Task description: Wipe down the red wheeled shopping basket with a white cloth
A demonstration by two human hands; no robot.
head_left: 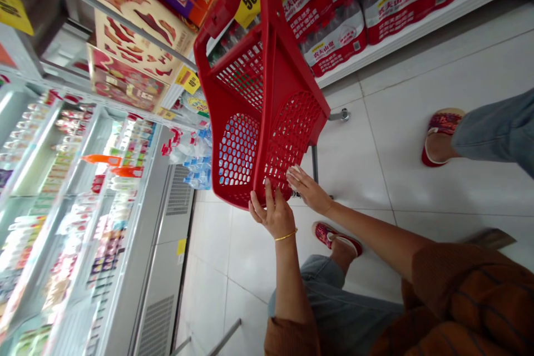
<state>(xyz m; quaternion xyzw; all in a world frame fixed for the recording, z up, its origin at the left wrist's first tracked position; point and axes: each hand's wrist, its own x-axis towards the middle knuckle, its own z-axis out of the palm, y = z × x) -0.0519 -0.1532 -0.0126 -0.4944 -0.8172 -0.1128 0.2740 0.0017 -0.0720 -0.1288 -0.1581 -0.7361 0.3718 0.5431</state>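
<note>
The left hand (pixel 275 218), fingers spread, and the right hand (pixel 309 191), fingers stretched, both touch the red shopping cart (pixel 263 128), which stands on pale floor tiles (pixel 352 167) near shelved water packs (pixel 336 39), with refrigerated cabinets (pixel 164 256) beyond.

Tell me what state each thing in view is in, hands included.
Red perforated plastic shopping cart: touched at its nearer end.
Bare left hand: open, on the cart's edge.
Bare right hand: open, against the cart's side.
Thin gold-coloured bracelet: worn above the left hand.
Red-and-white plastic-wrapped bottle packs: shelved, wrapped.
Yellow price tag: showing 58.00.
Pale shelving unit: stocked with packaged goods.
</note>
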